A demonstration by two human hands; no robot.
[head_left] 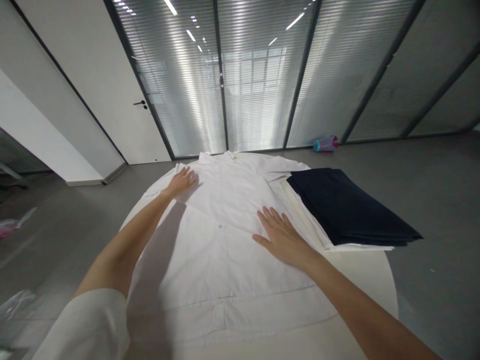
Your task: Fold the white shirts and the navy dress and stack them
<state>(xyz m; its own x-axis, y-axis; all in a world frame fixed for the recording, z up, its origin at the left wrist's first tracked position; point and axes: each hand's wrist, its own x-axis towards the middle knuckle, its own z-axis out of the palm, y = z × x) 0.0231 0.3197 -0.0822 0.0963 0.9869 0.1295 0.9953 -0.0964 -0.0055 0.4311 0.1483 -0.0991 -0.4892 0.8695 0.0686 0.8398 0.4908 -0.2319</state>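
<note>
A white button-up shirt (221,255) lies spread flat, its collar at the far side and its hem toward me. My left hand (182,182) rests on its far left part, near the sleeve, fingers stretched out. Lower on the right side of the shirt, my right hand (279,235) lies flat with the fingers spread. Neither hand grips anything. A small button (220,226) shows on the front of the shirt. My left arm casts a shadow over the shirt's left side.
The round white table (367,280) carries the shirt. At its right lies a stack of folded dark navy cloth (345,205) on white cloth (300,210), overhanging the edge. A blue and red item (325,144) sits on the floor by the glass wall. A door (112,90) stands far left.
</note>
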